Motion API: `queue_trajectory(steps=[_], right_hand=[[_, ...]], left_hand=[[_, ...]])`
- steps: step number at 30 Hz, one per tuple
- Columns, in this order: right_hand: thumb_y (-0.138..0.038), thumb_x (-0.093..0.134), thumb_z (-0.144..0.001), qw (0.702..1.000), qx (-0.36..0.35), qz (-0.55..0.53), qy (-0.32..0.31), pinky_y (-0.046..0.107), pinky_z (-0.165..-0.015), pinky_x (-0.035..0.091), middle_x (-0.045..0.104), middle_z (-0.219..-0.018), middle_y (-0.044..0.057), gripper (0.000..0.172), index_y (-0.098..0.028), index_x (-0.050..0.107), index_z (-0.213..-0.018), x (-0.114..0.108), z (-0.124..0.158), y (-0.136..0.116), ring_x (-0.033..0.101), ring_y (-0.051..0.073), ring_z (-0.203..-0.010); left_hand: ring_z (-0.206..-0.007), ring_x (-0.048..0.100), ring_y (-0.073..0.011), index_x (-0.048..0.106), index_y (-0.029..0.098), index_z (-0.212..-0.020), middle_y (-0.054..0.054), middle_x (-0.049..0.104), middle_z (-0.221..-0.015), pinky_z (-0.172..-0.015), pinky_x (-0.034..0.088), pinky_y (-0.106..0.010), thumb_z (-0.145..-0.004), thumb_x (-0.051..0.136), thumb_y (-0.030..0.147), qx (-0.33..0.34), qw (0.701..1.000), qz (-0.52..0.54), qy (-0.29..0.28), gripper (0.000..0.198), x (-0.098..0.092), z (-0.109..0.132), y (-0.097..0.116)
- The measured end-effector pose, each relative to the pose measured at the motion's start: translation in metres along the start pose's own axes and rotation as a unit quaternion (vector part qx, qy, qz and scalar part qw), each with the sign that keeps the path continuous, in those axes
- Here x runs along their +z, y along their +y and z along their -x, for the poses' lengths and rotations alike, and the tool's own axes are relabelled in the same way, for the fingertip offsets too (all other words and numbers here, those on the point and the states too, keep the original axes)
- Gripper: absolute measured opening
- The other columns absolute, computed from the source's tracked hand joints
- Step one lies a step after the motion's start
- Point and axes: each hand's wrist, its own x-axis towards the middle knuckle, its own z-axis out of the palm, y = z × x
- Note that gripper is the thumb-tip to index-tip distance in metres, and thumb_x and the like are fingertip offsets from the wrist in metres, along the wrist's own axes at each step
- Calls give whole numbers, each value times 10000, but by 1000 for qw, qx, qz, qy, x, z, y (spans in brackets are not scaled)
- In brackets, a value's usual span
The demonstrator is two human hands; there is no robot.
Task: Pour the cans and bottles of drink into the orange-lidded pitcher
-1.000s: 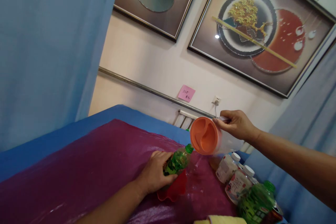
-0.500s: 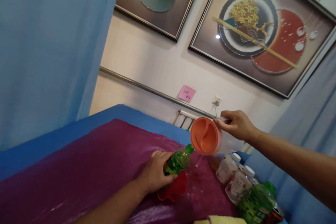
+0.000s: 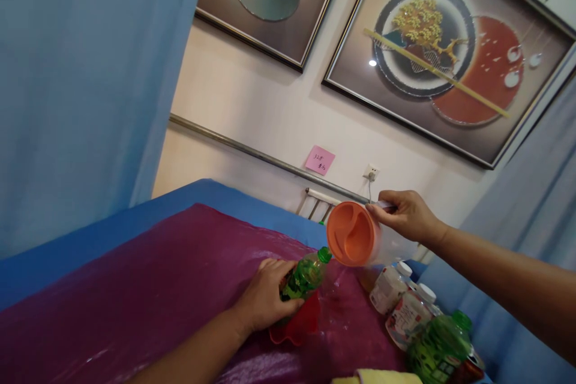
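My left hand (image 3: 266, 295) is wrapped around a small green plastic bottle (image 3: 308, 275), which leans to the right with its green top close to the pitcher. Partly hidden under that hand and bottle is a red wavy-edged dish (image 3: 297, 325) on the purple sheet. My right hand (image 3: 407, 216) grips the handle of a clear plastic pitcher (image 3: 390, 245). The pitcher is tipped on its side, its orange lid (image 3: 351, 234) facing left and toward me. Whether the lid touches the bottle I cannot tell.
Shiny purple plastic sheeting (image 3: 148, 288) covers the blue bed surface (image 3: 225, 198). At right stand two white-capped bottles (image 3: 390, 291), a large green bottle (image 3: 438, 345) and a can (image 3: 471, 366). A folded yellow cloth (image 3: 382, 377) lies at the front. Blue curtains (image 3: 90, 84) hang on both sides.
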Motion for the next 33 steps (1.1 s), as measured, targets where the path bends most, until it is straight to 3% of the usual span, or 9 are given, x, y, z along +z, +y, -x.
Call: queue_trajectory(steps=[33], right_hand=[[-516,576,-859,1000,7,-12,-10,249,-479,215,272,-549,-56,469,-219,361,-566,-1,2,-5,264,96,-534]], left_hand=[[-1013,623,-283,669,239,-1072,-30,729,-1056,-971,406,-426,-626,803,288,-2,1000,7,-12,468,-1,0,0]])
